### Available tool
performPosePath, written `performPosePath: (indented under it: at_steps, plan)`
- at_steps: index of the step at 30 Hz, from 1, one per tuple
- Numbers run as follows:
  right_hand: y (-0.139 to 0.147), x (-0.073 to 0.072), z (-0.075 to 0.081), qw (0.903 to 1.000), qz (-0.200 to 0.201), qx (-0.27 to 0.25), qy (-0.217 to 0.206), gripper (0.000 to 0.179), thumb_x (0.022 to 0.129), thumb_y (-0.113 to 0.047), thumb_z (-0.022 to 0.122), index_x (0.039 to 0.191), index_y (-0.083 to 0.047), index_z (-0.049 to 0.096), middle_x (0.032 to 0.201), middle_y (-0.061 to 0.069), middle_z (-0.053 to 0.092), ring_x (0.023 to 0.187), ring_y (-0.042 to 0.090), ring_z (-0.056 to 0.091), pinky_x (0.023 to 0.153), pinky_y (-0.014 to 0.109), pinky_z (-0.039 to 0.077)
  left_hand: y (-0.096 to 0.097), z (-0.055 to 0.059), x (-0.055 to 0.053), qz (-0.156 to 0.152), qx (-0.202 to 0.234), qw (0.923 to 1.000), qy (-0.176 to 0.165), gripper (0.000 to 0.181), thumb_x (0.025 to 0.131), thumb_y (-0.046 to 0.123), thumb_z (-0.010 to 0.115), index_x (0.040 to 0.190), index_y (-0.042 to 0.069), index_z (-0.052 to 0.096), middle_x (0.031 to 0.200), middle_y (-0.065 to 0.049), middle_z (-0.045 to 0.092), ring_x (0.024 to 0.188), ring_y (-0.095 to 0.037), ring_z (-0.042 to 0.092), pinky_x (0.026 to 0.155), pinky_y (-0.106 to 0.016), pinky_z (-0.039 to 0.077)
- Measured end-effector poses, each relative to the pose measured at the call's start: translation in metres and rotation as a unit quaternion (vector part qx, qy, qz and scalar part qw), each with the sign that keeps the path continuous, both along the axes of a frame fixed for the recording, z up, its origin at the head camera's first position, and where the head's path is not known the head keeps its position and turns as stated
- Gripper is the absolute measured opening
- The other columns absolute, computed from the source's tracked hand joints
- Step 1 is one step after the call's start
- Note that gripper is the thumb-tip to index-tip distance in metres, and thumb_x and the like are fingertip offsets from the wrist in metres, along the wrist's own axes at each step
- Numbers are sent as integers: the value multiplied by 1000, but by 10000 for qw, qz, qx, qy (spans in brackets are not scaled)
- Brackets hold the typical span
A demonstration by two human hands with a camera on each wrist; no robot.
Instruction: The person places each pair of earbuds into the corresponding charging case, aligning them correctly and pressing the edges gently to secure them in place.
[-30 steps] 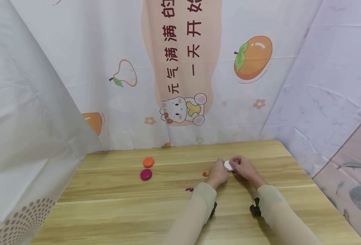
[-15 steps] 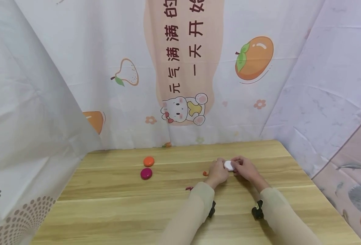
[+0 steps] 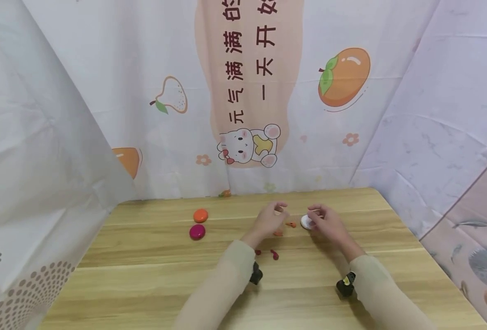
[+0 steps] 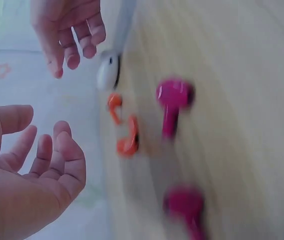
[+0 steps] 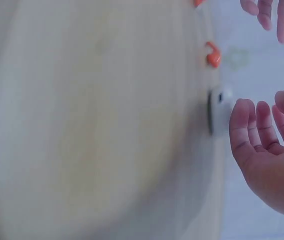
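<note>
Fingers (image 4: 74,157) are held loosely parted, the left hand (image 3: 267,221) near orange earbuds (image 4: 128,146), the right hand (image 3: 328,223) beside a white case (image 3: 305,222)

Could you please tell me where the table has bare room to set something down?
The wooden table is bare nearer than the glossy magenta round case, left of the beige left sleeve; also right of the beige right sleeve. Crowded: around the white round case, small orange earbuds and magenta earbuds.

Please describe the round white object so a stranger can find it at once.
On the wooden table, near the far edge, is the right hand. By its fingers lies the round white object, bigger and paler than the neighbouring orange earbuds.
</note>
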State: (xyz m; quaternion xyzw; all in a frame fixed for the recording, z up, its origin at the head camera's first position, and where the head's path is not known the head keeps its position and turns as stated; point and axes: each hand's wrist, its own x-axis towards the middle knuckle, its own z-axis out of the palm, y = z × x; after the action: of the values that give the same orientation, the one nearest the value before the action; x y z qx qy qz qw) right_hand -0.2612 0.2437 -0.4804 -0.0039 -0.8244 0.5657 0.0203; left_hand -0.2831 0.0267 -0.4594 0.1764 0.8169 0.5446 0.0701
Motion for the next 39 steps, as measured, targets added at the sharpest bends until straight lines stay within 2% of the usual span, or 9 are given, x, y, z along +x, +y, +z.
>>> performPosePath:
  at_steps: [7,12,18,23,27,30,34,37,39]
  plan:
    - [-32,2,21,9989,429,-44,201,33,105,-14,57,130,7,55,111,26,63,91,36,67,76,40,59,-60,14,6,-153,-425,9986,291,27,102,23,63,126,9,65,116,-8,63,92,-18,64,78,-33,54]
    - [-57,3,29,9969,757,-162,154,32,106,-15,56,130,4,56,109,16,63,99,41,64,83,45,58,-107,25,11,37,-768,9966,310,27,101,25,65,124,10,66,114,-6,63,92,-19,63,79,-33,54]
    - [-89,3,32,9941,983,-377,248,31,104,-15,59,128,4,59,111,17,62,100,41,64,80,42,59,-160,33,14,246,-760,9967,115,28,101,22,66,125,8,66,117,-9,63,94,-27,63,76,-35,54]
    - [-117,2,28,9885,1340,-686,138,36,104,-17,60,134,4,57,118,19,62,107,44,63,86,51,56,-200,32,9,502,-1107,9925,144,35,101,26,65,128,4,63,122,-13,63,103,-27,62,89,-43,52]
    - [-142,3,25,9802,1691,-1031,-84,39,105,-15,58,139,5,54,124,21,60,112,47,61,89,53,55,-226,27,7,681,-1283,9888,-345,40,102,24,63,133,0,59,128,-16,60,115,-31,57,95,-46,49]
    - [-161,4,21,9739,1898,-1206,-303,41,105,-15,56,141,4,52,129,25,57,113,46,60,89,50,56,-237,23,9,768,-1382,9845,-761,42,102,22,63,135,-2,56,133,-21,55,116,-32,55,91,-46,51]
    - [-185,4,16,9654,2067,-1469,-616,44,105,-19,58,143,2,51,136,27,54,116,43,61,89,45,56,-244,19,12,865,-1272,9797,-1285,45,101,21,63,136,-6,50,130,-25,52,99,-31,59,80,-44,55]
    - [-202,2,13,9558,2171,-1776,-878,47,105,-21,58,145,2,50,141,27,52,119,42,60,90,44,56,-246,15,11,1014,-1139,9754,-1593,45,102,20,62,135,-7,48,118,-21,56,84,-28,61,73,-39,55]
    - [-213,0,12,9497,2225,-1950,-1026,47,105,-19,58,145,4,48,143,27,50,120,43,59,92,45,55,-248,13,11,1044,-1183,9735,-1658,45,102,22,61,133,-7,47,109,-20,60,81,-25,61,71,-37,55]
